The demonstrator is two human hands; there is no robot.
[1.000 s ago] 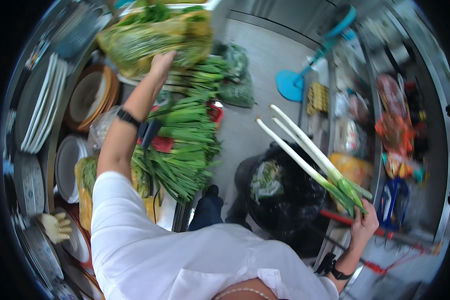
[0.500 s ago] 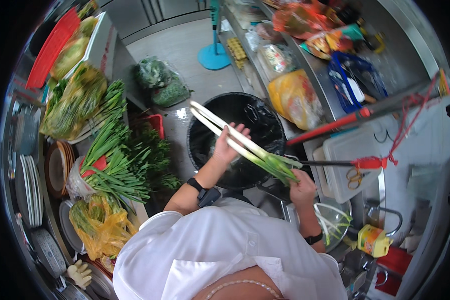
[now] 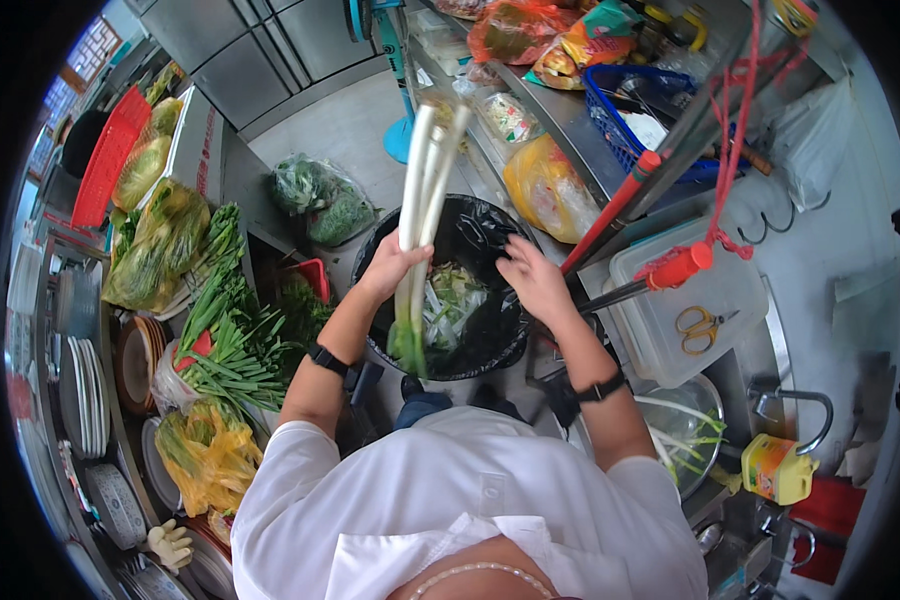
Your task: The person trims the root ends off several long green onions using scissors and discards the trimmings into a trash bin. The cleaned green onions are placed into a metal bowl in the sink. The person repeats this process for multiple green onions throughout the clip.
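Note:
My left hand [image 3: 397, 268] is closed around several long leeks [image 3: 432, 190], held almost upright. Their white ends point away from me and blur with motion, and their green ends hang toward my body. Beneath them stands a round bin with a black bag liner [image 3: 482, 222]. Pale and green scraps [image 3: 452, 300] and clear plastic lie in the bin. Over its right side is my right hand [image 3: 532, 280], fingers apart and nothing visible in it. More peeled leeks [image 3: 670, 440] rest in a clear bowl [image 3: 715, 410] to my right.
On the left, shelves hold plates [image 3: 88, 395], bundled greens [image 3: 235, 345] and bagged vegetables [image 3: 155, 260]. Bagged greens [image 3: 320, 200] lie on the floor beyond the bin. To the right are a red-handled pole [image 3: 610, 215], a plastic container lid [image 3: 660, 330], yellow scissors [image 3: 698, 330] and a tap [image 3: 815, 410].
The leeks have swung from a slant across the bin to nearly upright, now in my left hand alone. My right hand has let go of their green end and moved up over the bin.

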